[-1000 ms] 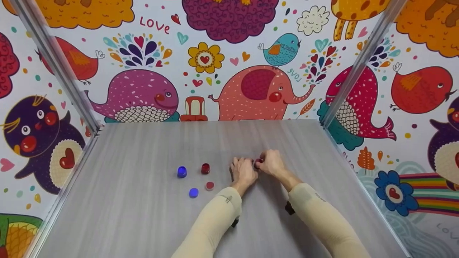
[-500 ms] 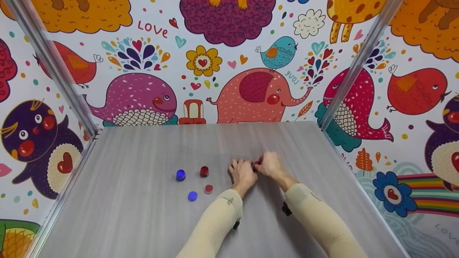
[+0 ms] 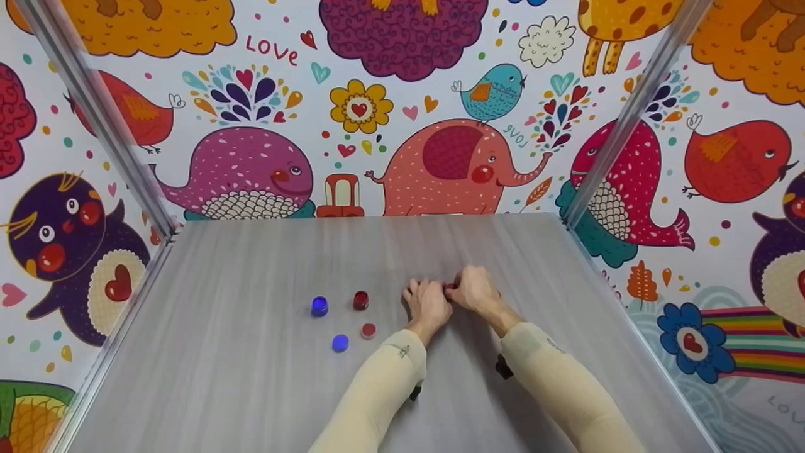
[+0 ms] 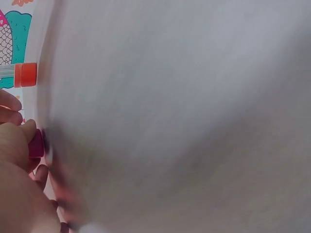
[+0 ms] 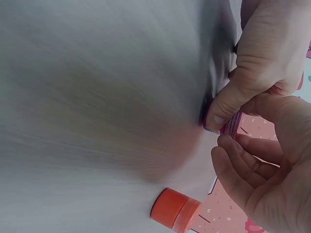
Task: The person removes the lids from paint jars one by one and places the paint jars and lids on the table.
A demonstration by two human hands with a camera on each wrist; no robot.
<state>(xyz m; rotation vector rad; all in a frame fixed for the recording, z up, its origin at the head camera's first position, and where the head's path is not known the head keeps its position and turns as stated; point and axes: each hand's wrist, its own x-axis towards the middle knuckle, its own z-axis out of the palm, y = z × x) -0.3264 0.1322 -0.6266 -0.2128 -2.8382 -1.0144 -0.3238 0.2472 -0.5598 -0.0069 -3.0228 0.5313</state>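
Note:
In the head view, my left hand [image 3: 428, 305] and right hand [image 3: 477, 290] meet over a small magenta paint jar. The right wrist view shows the left thumb pressed against this paint jar [image 5: 209, 116] low at the table. There the right thumb and fingers pinch its ridged, clear-looking lid [image 5: 233, 124]. Only a strip of the magenta jar [image 4: 36, 144] shows between the fingers in the left wrist view. An orange paint jar [image 5: 176, 209] stands beside the right hand, and in the head view that hand hides most of it.
Left of the hands stand a blue paint jar [image 3: 319, 306] and a dark red one [image 3: 360, 300], both uncapped. A blue lid [image 3: 340, 343] and a red lid [image 3: 368, 330] lie in front of them. Printed panels wall the grey table [image 3: 239, 377].
The right hand's fingers have shifted slightly around the magenta jar's lid, covering more of it in the head view. The left hand stays in place. The other jars and lids have not moved.

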